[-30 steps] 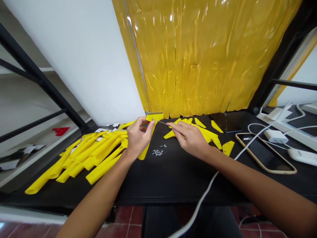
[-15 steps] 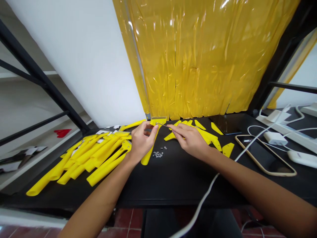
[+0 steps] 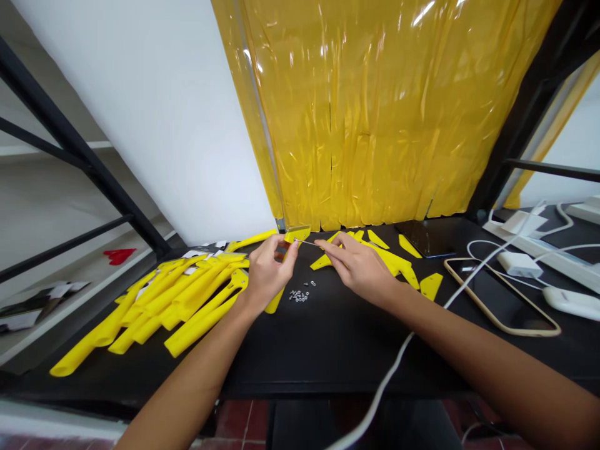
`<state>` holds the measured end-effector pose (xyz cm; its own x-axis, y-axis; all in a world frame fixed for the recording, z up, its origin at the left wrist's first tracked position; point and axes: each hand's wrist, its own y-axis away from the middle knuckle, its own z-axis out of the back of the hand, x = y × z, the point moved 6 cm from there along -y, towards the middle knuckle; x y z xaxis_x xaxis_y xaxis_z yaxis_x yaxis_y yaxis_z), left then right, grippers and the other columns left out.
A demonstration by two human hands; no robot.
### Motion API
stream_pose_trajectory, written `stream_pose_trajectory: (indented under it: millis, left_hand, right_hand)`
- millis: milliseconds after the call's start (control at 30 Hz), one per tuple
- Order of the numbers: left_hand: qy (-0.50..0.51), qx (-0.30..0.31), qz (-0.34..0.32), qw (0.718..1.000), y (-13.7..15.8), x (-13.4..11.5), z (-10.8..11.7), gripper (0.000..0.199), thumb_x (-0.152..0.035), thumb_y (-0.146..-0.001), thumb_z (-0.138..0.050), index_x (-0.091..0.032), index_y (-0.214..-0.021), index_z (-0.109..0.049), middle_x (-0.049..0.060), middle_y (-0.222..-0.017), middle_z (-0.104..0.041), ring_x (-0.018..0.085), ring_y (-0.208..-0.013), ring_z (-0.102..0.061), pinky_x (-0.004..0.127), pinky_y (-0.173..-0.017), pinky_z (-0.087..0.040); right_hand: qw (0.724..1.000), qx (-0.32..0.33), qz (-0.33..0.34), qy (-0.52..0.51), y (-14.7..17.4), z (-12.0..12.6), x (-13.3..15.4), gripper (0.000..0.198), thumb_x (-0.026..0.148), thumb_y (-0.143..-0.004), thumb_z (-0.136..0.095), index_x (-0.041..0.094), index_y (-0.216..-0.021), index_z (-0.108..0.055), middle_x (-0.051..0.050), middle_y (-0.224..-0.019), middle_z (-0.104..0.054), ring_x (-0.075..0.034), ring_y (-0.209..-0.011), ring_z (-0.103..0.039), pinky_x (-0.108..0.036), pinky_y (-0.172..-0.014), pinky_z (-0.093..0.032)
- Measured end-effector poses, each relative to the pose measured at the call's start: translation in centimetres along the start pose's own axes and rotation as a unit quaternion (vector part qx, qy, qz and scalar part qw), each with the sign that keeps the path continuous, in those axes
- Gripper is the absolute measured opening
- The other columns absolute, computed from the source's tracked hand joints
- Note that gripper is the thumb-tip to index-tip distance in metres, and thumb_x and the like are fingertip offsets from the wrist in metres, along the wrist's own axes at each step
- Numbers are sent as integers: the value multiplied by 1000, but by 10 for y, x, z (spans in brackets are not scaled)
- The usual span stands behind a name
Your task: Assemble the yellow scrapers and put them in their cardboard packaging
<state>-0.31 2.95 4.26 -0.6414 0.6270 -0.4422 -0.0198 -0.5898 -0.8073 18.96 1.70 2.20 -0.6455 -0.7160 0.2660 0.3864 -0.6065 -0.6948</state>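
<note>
Black table—screws, phone (cable across)—left fingers pinch yellow part; right fingers, rod.

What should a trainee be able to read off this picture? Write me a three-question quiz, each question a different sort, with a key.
1. Multiple choice: Which hand holds the thin metal tool?
a) left
b) right
c) both

2. True or false: The small metal fasteners lie on the black table, to the right of the piled long pieces.

3. Fill in the colour: The left hand grips a ____ part near the tool's tip.

Key:
1. b, the right hand
2. True
3. yellow
</note>
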Motion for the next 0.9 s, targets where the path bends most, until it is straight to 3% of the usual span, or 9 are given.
stream_pose_trajectory:
  millis: [167,367,500,633,767,900]
  left_hand:
    - [-34,-4,-25,999,-2,3,2,10,-30,-88,-67,-21,-91,-67,3,-81,-71,15,-68,-66,25,-65,-52]
    - [-67,1,-38,997,-2,2,3,11,-31,-90,-66,-20,-94,-67,3,-83,-72,16,-68,-68,26,-66,-54]
    - [-76,6,-51,996,0,3,0,13,-31,-91,-65,-20,-97,-68,3,-83,-74,15,-67,-69,25,-65,-55]
    - [-84,1,-66,994,0,5,-1,14,-32,-91,-65,-19,-96,-69,2,-81,-75,14,-65,-70,24,-64,-57]
    - [-83,-17,-75,994,0,5,1,14,-31,-90,-66,-18,-96,-70,2,-78,-75,14,-62,-70,22,-60,-57]
    - [-72,-27,-83,994,1,1,2,12,-28,-89,-67,-18,-94,-71,2,-78,-76,13,-62,-71,21,-59,-58]
  right_hand:
    - [996,-58,-6,-65,-4,10,3,35,20,-101,-40,19,-133,-52,-14,-113,-56,-24,-101,-60,-39,-90,-51]
    - [991,-49,-44,-118,-2,10,-1,18,29,-103,-42,23,-110,-58,-8,-100,-66,-21,-88,-63,-34,-79,-50]
    - [984,-38,-98,-144,0,4,-6,21,33,-103,-42,23,-115,-55,-6,-94,-64,-21,-83,-63,-34,-74,-49]
    - [976,-114,-67,-170,-2,9,-2,21,27,-96,-52,21,-116,-48,-12,-111,-54,-23,-95,-59,-36,-78,-52]
    - [974,-122,-36,-187,-2,11,3,7,23,-99,-46,23,-105,-50,-9,-104,-54,-21,-93,-58,-38,-82,-52]
    - [968,-117,-99,-199,2,7,-2,21,30,-100,-46,24,-120,-48,-8,-101,-59,-22,-92,-61,-39,-82,-51]
